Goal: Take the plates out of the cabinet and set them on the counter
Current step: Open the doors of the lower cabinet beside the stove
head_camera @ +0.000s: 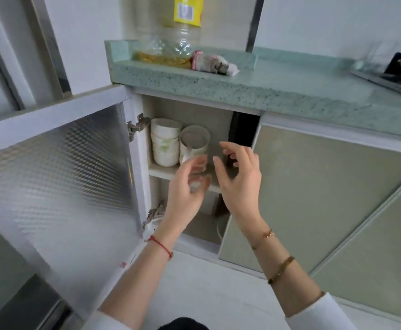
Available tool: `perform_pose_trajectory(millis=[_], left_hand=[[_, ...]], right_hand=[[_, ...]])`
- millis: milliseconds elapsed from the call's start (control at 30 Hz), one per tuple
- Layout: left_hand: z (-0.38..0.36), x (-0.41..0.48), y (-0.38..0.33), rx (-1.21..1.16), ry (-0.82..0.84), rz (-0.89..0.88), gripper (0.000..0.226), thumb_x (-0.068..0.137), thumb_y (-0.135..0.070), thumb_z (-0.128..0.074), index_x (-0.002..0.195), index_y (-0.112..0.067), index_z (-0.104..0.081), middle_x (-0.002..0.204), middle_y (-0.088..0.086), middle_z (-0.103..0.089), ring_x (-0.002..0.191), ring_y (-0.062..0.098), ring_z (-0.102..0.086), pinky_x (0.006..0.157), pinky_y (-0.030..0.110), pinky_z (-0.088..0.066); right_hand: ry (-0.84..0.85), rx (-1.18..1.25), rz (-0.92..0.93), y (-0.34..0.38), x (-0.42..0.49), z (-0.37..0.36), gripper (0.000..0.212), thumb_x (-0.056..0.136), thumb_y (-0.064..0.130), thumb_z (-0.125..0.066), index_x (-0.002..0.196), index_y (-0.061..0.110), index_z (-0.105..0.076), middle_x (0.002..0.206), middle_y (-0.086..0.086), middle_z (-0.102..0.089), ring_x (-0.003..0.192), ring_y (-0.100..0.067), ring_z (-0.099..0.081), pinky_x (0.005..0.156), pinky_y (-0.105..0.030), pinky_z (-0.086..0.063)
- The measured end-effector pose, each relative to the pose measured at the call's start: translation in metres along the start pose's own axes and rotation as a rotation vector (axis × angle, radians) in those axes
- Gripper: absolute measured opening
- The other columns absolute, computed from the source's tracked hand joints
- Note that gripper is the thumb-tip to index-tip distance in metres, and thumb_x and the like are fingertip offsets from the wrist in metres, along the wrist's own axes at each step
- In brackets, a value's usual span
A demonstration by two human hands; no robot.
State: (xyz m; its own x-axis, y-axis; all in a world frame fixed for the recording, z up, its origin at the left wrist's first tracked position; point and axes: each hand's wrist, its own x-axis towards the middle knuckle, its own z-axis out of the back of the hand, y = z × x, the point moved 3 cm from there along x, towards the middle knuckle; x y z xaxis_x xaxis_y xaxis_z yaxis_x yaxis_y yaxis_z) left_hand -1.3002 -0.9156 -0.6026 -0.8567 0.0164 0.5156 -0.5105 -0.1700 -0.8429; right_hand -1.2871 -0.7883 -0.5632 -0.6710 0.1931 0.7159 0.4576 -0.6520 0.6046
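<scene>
The cabinet under the green counter (278, 94) stands with its left door (59, 177) swung wide. On its upper shelf (161, 171) a stack of white bowls (165, 145) stands at the left, and beside it a second white stack of dishes (194, 144) with a spoon in the top one. My left hand (187, 186) is raised in front of the shelf edge, fingers loosely spread, blurred, holding nothing. My right hand (240, 172) hovers just right of it with fingers spread, also empty. Both hands partly hide the shelf front.
On the counter's left end stand a large oil bottle (182, 44) with a yellow label and a rolled cloth (213, 63). A black stove top (399, 72) lies far right. The right cabinet door (313, 186) is closed. A white dish edge (219, 231) shows in the lower compartment.
</scene>
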Motion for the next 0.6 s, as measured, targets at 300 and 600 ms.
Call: perform_pose_trajectory(millis=[300,600], left_hand=[[-0.093,0.070,0.001,-0.099,0.220,0.115,0.059,0.097,-0.015,-0.063,0.151,-0.012,-0.040,0.150,0.006,-0.050,0.134,0.018,-0.052,0.110,0.030,-0.042],[-0.120,0.092,-0.001,-0.070,0.292,0.156,0.055,0.097,-0.011,-0.057,0.149,-0.012,-0.041,0.148,0.005,-0.053,0.132,0.018,-0.054,0.108,0.027,-0.042]], right_hand=[[-0.153,-0.182,-0.088,-0.058,0.033,0.054,0.029,0.088,0.020,-0.064,0.117,0.014,-0.064,0.106,0.000,-0.062,0.098,-0.019,-0.053,0.088,-0.032,-0.047],[-0.161,-0.173,-0.114,-0.064,0.064,0.057,0.037,0.089,0.023,-0.061,0.126,0.019,-0.059,0.109,0.001,-0.060,0.101,-0.019,-0.053,0.090,-0.034,-0.047]])
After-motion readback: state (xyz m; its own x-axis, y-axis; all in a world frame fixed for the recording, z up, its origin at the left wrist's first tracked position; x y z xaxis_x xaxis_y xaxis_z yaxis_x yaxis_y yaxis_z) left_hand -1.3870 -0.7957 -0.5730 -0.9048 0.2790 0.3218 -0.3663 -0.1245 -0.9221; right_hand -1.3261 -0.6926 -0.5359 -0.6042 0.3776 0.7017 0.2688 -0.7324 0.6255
